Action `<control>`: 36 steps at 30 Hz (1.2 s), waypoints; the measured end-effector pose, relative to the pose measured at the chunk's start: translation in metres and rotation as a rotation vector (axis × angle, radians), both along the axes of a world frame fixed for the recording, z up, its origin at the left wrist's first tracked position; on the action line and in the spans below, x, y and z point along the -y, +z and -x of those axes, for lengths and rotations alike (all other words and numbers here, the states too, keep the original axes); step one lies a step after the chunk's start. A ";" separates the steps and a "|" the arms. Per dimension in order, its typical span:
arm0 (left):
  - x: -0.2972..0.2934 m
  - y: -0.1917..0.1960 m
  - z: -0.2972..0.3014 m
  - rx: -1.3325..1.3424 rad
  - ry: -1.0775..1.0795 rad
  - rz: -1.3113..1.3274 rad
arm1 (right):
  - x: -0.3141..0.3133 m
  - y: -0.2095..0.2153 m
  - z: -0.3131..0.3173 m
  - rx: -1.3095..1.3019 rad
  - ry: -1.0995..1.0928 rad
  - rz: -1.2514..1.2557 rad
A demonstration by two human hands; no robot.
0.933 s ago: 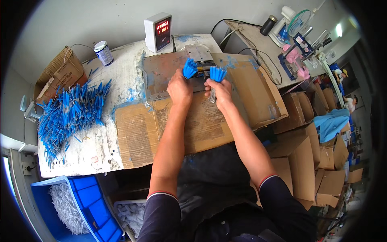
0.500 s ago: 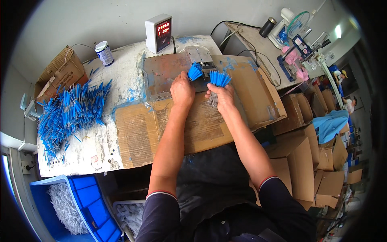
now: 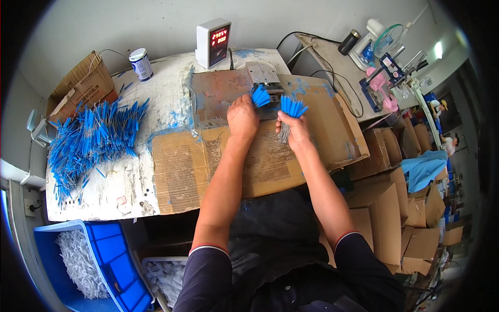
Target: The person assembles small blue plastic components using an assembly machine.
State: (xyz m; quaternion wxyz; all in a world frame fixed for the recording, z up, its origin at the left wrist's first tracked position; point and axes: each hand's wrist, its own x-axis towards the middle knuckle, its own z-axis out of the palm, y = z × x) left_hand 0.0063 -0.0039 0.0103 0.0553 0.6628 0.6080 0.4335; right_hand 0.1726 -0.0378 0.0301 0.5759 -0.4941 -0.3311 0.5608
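Observation:
My left hand (image 3: pixel 242 118) is closed around a bunch of thin rods with blue ends (image 3: pixel 261 96), and those ends fan out beside a small metal machine (image 3: pixel 265 78). To its right, my right hand (image 3: pixel 296 131) grips a second bunch of blue-ended rods (image 3: pixel 293 107). Its blue ends point up and away from me, and the grey shafts (image 3: pixel 284 134) stick out below the fingers. Both hands are over the metal plate (image 3: pixel 215 88) and the worn cardboard (image 3: pixel 228 166) on the bench. The fingertips of my left hand are mostly hidden.
A large pile of blue-ended rods (image 3: pixel 96 143) lies on the left of the bench, near a cardboard box (image 3: pixel 86 86) and a can (image 3: pixel 141 65). A red digital display (image 3: pixel 213 43) stands behind. Below left is a blue bin (image 3: pixel 112 260); open cartons (image 3: pixel 387 208) stand at right.
The whole view has shifted slightly, and the digits on the red display have changed. Both hands keep their bunches, in nearly the same places by the machine.

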 end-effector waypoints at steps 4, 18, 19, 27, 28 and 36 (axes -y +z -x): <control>0.000 0.004 -0.001 0.146 0.065 0.004 | 0.005 0.007 0.006 -0.045 0.004 -0.011; 0.006 0.015 -0.006 1.205 -0.548 0.339 | 0.004 0.008 0.018 0.046 0.207 0.052; 0.006 0.016 -0.004 1.261 -0.572 0.379 | 0.004 0.008 0.020 0.046 0.208 0.052; 0.004 0.012 -0.008 1.131 -0.434 0.286 | 0.011 0.003 0.017 -0.161 0.141 0.012; 0.003 0.010 -0.007 1.103 -0.416 0.284 | 0.011 0.004 0.019 -0.163 0.142 0.013; -0.016 -0.006 -0.003 1.052 -0.077 -0.029 | -0.014 0.000 0.030 0.131 -0.101 0.007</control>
